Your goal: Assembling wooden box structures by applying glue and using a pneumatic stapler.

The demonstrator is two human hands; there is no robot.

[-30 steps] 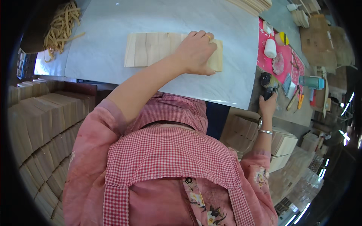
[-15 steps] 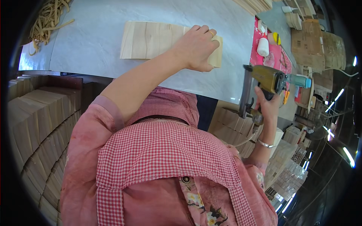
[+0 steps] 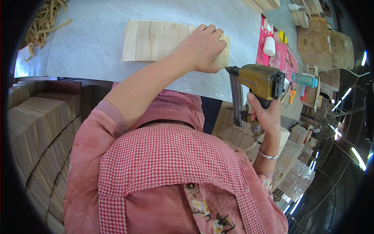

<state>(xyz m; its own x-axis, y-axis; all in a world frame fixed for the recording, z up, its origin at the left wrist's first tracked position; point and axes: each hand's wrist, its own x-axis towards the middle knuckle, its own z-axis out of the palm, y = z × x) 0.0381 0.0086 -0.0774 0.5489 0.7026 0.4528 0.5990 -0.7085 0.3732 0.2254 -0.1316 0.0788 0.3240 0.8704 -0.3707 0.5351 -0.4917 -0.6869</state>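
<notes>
A pale rectangular wooden board (image 3: 154,41) lies on the grey-white tabletop (image 3: 89,50). My left hand (image 3: 206,48) is wrapped over its right end, where a narrower wood strip (image 3: 223,54) shows; the fingertips are partly hidden behind the hand. In my right hand (image 3: 267,113) is a pneumatic nail gun (image 3: 259,81), gold and black, gripped by its handle. Its nose points left and reaches the right end of the wood, just beside my left hand. Whether the nose touches the wood I cannot tell. An air hose hangs from the handle's base.
Right of the tabletop, a red surface (image 3: 265,58) bears a white glue bottle (image 3: 269,46) and a yellow-and-white roll (image 3: 281,37). Wood pieces (image 3: 37,117) are stacked at lower left. Tan strips (image 3: 41,25) lie at the far left. Cardboard boxes (image 3: 313,43) stand at right.
My right hand has brought the nail gun leftward, so its nose is now at the wood's right end. The left hand stays on the board.
</notes>
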